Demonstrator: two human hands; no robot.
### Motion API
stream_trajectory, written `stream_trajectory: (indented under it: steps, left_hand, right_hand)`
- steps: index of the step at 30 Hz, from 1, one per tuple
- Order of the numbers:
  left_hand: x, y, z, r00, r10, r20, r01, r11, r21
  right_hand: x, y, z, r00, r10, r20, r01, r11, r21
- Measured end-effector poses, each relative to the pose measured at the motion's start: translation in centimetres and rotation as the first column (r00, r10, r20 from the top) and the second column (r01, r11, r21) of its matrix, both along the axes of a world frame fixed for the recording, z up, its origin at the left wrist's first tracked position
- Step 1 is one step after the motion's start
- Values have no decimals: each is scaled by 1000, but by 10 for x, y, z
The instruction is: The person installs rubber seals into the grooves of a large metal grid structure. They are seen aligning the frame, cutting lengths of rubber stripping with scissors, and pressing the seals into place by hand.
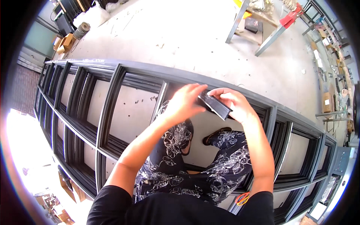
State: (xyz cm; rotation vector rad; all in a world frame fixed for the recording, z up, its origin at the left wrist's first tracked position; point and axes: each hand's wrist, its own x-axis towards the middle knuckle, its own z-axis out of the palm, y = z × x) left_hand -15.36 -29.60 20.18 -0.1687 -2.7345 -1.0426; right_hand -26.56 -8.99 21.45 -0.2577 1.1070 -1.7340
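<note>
A short black channel-shaped profile piece (216, 105) is held above the frames, tilted down toward the right. My right hand (235, 104) is closed around its right side, with the thumb and fingers against it. My left hand (184, 104) is beside its upper left end, thumb and fingers apart and slightly blurred. Whether the left fingertips touch the piece is hard to tell. Below my hands lies a stack of long dark grey metal frames (119, 80) with crossbars. My legs in dark patterned trousers (176, 150) are within one of its openings.
A metal-legged workbench (270, 40) with a red cloth (291, 17) stands at the far right. Cardboard boxes (64, 43) and a rope roll (81, 30) lie at the far left. Orange and yellow loops (242, 198) are near my right elbow. Small debris dots the pale floor (180, 45).
</note>
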Motion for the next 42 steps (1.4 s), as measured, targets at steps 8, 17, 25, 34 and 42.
stream_trajectory:
  steps: [8, 17, 25, 34, 42]
  left_hand:
    - [-46, 60, -10, 987, 19, 161, -84, 909, 408]
    - [-84, 86, -34, 910, -173, 377, -139, 730, 670]
    - [-55, 88, -51, 863, -205, 462, -355, 407, 842]
    - [-19, 107, -66, 895, -158, 417, -263, 569, 779]
    - [-5, 120, -66, 857, -104, 505, -361, 579, 731]
  right_hand:
    - [16, 43, -11, 824, -380, -421, 415, 910, -8]
    - [31, 37, -84, 724, -666, -179, 668, 742, -59]
    - [20, 56, -71, 717, -586, 376, 695, 644, -320]
    - [40, 59, -67, 738, -637, 224, 673, 670, -313]
    - [54, 72, -85, 661, -654, -368, 589, 756, -286]
